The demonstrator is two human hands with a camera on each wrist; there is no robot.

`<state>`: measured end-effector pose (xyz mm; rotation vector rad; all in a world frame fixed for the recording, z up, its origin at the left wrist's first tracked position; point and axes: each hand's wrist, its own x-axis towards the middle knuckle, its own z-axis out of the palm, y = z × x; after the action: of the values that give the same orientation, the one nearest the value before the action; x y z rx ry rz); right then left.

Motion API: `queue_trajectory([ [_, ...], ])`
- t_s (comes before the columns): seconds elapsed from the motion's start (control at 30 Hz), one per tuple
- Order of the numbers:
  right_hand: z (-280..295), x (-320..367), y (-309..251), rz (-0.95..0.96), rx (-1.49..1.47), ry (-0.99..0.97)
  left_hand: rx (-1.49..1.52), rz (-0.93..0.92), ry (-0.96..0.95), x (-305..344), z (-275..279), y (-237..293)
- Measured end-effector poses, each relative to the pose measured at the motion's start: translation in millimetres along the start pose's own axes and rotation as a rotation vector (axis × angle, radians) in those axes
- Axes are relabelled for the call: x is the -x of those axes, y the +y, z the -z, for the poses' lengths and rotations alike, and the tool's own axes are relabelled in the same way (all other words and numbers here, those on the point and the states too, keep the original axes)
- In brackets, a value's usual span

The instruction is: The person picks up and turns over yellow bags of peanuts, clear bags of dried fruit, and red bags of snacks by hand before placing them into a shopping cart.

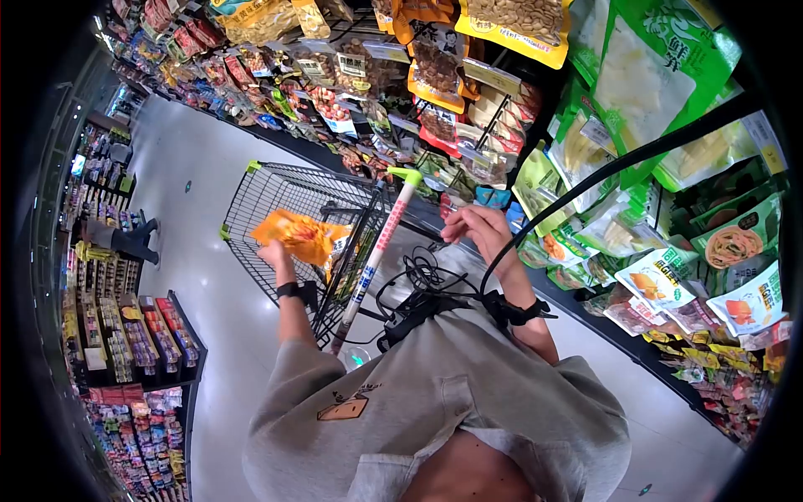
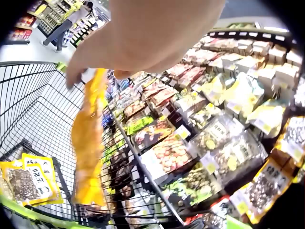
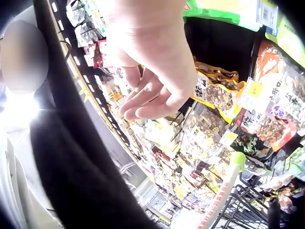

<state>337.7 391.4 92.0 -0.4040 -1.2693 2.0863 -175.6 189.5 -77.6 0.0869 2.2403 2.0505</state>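
My left hand (image 1: 276, 256) pinches an orange snack bag (image 1: 294, 233) by its edge, over the basket of the wire shopping cart (image 1: 247, 194). In the left wrist view the bag (image 2: 89, 143) hangs edge-on below the fingers, inside the cart's wire walls. Lower in the cart lie yellow-edged snack packs (image 2: 32, 180) with dark contents behind a clear window. My right hand (image 1: 483, 236) is raised beside the cart handle (image 1: 386, 234), near the shelves. Its fingers are loosely bent, and nothing shows between them in the right wrist view.
Shelves of hanging bagged snacks (image 1: 439, 67) run along the far and right sides. Green packs (image 1: 661, 75) hang close on the right. Black cables (image 1: 422, 272) dangle by my waist. A person (image 1: 134, 240) is in the aisle at left, near another shelf unit (image 1: 138, 343).
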Motion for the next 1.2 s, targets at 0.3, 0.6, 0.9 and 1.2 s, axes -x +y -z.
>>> queue_trajectory([
  [0.3,-5,-7,3,-0.072,0.043,0.027,-0.236,-0.496,-0.848,144,-222,163],
  [0.6,15,22,3,-0.058,-0.016,0.248,-0.366,-0.765,-0.550,268,-450,217],
  [0.9,62,72,3,0.060,-0.057,0.585,-0.297,-0.806,-0.572,245,-515,162],
  [1.2,68,52,10,0.024,-0.029,0.489,-0.634,-0.804,-0.612,255,-494,183],
])
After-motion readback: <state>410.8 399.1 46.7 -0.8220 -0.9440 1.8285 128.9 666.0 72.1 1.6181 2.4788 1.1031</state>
